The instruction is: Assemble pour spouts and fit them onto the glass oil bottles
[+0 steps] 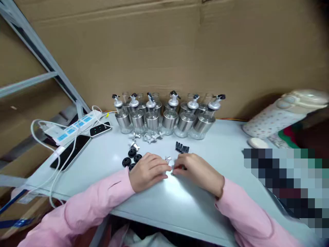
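My left hand (149, 171) and my right hand (197, 171) meet at the middle of the pale table (180, 202), fingers curled and pinched together around a small silver spout part (168, 160) and a dark piece I cannot make out. Black round caps (131, 158) lie just left of my left hand. A cluster of small black pieces (182, 148) sits just beyond my right hand. More silver spout parts (150, 137) lie further back. Both arms wear pink sleeves.
Several glass and steel dispenser bottles (169, 118) stand in a row against the cardboard wall. A power strip (74, 125), a remote (100, 129) and a phone (70, 151) lie at the left. A cream thermos (282, 113) lies at the right.
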`<state>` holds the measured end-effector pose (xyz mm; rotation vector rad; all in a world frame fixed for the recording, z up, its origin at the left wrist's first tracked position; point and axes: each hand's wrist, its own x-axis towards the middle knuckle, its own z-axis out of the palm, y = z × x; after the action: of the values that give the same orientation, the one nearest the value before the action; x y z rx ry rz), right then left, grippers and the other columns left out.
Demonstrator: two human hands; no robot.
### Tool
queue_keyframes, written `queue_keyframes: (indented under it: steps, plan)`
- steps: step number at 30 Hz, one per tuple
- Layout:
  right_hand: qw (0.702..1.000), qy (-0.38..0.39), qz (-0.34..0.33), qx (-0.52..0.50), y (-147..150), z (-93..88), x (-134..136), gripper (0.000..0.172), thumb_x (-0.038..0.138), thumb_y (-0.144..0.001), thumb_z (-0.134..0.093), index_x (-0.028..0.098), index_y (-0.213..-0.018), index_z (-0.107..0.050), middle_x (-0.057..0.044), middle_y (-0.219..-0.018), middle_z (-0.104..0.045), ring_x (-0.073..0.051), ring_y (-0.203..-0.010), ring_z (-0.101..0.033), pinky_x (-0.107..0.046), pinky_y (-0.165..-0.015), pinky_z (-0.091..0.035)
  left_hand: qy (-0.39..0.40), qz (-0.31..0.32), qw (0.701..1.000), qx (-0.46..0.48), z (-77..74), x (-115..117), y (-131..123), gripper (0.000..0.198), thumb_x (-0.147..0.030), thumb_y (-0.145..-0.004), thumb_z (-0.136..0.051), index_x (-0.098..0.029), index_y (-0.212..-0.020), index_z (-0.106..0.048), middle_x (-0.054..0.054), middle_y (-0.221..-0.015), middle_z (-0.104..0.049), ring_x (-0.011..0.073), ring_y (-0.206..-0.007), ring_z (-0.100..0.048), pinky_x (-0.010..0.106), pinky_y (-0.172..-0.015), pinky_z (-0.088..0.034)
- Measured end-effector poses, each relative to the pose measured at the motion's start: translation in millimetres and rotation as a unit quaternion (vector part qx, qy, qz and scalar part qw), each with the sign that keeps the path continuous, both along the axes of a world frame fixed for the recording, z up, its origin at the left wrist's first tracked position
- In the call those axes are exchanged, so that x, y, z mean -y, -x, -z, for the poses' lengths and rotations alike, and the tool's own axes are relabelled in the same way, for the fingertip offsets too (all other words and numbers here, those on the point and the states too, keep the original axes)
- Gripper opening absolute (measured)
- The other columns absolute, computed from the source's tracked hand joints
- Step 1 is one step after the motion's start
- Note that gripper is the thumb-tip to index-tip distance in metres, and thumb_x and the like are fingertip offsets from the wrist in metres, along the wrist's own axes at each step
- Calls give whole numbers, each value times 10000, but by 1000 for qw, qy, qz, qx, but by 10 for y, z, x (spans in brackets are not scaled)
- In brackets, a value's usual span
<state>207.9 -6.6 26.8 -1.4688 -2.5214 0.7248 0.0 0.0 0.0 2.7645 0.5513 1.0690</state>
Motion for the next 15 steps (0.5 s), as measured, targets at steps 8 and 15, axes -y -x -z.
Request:
queue_keyframes:
  steps: [8, 15]
  plan:
    - [998, -19, -51, -36, 81, 20, 28, 92, 146, -772, -604, 179, -758, -689, -29, -738, -645, -155, -688, -577, -262, -669, -392, -3, -4, 1000, 4, -39, -2, 14, 191, -248, -878, -522, -153, -1044, -530, 62, -933, -648, 172, -878, -541, 300, -758, -421]
    - [995, 26, -32, -87, 69, 45, 1, 148, 119, -796, -531, 155, -724, -655, -28, -696, -620, -132, -625, -560, -242, -618, -406, -2, -4, 1000, 2, -30, -5, 10, 198, -252, -874, -531, -162, -1050, -532, 61, -935, -648, 169, -871, -548, 298, -753, -426]
